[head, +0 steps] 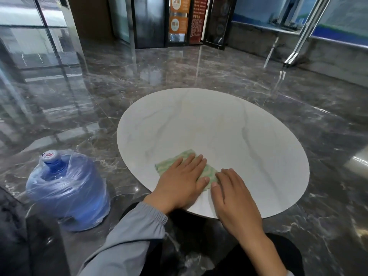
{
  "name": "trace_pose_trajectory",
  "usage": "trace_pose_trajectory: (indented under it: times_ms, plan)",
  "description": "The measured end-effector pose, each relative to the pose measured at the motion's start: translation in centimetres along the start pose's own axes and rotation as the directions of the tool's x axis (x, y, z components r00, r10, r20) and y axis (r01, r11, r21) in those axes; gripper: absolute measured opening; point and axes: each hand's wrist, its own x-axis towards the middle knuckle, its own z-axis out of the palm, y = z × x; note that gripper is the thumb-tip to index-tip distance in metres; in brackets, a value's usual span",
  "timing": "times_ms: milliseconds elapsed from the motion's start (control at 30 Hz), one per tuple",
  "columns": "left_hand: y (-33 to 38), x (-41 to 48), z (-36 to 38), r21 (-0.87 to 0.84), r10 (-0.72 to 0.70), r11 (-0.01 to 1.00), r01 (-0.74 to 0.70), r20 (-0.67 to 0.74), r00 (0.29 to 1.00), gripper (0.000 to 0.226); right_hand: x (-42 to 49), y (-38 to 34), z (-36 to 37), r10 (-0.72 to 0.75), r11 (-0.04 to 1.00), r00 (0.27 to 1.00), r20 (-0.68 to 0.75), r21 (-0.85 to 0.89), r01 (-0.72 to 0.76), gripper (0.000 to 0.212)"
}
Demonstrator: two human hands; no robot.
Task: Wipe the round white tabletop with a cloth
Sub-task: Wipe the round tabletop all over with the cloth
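White veined tabletop (229, 126) stands on glossy marble floor (139, 76).

- floor (179, 72): dark grey marble, glossy, all round the fingers (191, 159)
- blue water jug (67, 188) in clear plastic wrap, left of fingers
- glass wall (39, 36), metal frames, far left
- dark doors (149, 20) + orange/red posters (179, 16), far ahead of fingers
- blue wall panel (278, 12) over stone ledge (258, 40), ahead-right

The round white tabletop (229, 124), faintly veined in grey, carries a green-and-white cloth (170, 161) lying flat close to its near edge. Around it spreads a glossy dark marble floor (179, 72). On the floor at near left stands a blue water jug (67, 188), seemingly wrapped in clear plastic.
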Motion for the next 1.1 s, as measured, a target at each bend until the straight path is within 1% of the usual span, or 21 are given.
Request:
trace_pose_trajectory:
  times_ms: [100,200,333,400,433,500,600,667,700,767,867,967,1033,1100]
  plan:
    - [-0.6,-0.2,-0.2,-0.028,-0.06,0.998,0.06,0.013,0.998,0.075,-0.1,-0.2,-0.1,-0.006,1.0,1.0,-0.005,0.005,0.006,0.041]
    - [-1.5,-0.8,-0.5,-0.014,-0.113,0.993,0.114,0.022,0.993,0.076,0.0,-0.3,-0.3,-0.019,1.0,1.0,-0.01,-0.016,0.019,0.034]
    - [-3.7,-2.6,-1.5,-0.011,-0.193,0.981,0.193,0.017,0.981,0.076,-0.1,-0.2,-0.1,0.012,1.0,0.999,0.038,0.001,-0.013,0.039]
    - [-4.2,-3.4,-1.9,0.043,-0.215,0.976,0.215,-0.003,0.977,0.073,0.0,-0.3,0.0,0.016,1.0,0.999,0.047,-0.009,-0.016,0.04]
    - [-3.8,-3.7,-2.0,0.095,-0.192,0.977,0.191,-0.007,0.981,0.072,0.1,-0.3,0.0,0.02,1.0,0.998,0.051,-0.015,-0.019,0.04]
    - [-2.3,-4.4,-1.5,0.164,-0.076,0.984,0.07,0.027,0.997,0.071,0.1,-0.4,0.0,0.026,0.999,0.998,0.054,-0.023,-0.024,0.04]
    - [-0.4,-6.1,-0.7,0.162,0.1,0.981,-0.109,0.061,0.993,0.072,0.0,-0.4,-0.1,0.009,1.0,0.999,0.043,-0.013,-0.008,0.044]
    - [-0.4,-7.2,-0.5,0.15,0.148,0.976,-0.156,0.063,0.987,0.07,-0.2,-0.4,-0.2,0.011,1.0,1.0,0.026,0.004,-0.011,0.051]
    - [-0.7,-7.5,-0.6,0.149,0.144,0.977,-0.151,0.055,0.988,0.068,-0.2,-0.5,-0.2,0.02,1.0,1.0,0.016,0.014,-0.02,0.051]
    - [-1.8,-7.3,-0.9,0.152,0.1,0.983,-0.104,0.032,0.994,0.067,-0.1,-0.5,-0.4,0.016,1.0,1.0,0.001,0.013,-0.016,0.044]
    - [-5.3,-5.7,-2.0,0.144,-0.028,0.989,0.023,0.031,0.999,0.064,-0.1,-0.4,-0.3,0.014,1.0,1.0,0.011,0.008,-0.014,0.038]
    - [-9.9,-3.6,-4.1,0.127,-0.166,0.98,0.152,0.111,0.98,0.063,-0.1,-0.4,-0.5,0.03,0.999,0.999,0.02,0.01,-0.031,0.035]
    - [-11.5,-2.8,-4.9,0.133,-0.186,0.977,0.166,0.155,0.97,0.063,-0.1,-0.6,-0.5,0.039,0.999,0.999,0.026,0.0,-0.039,0.033]
    - [-11.2,-2.7,-4.8,0.152,-0.165,0.978,0.142,0.149,0.975,0.064,-0.1,-0.7,-0.4,0.041,0.999,0.998,0.039,-0.004,-0.041,0.036]
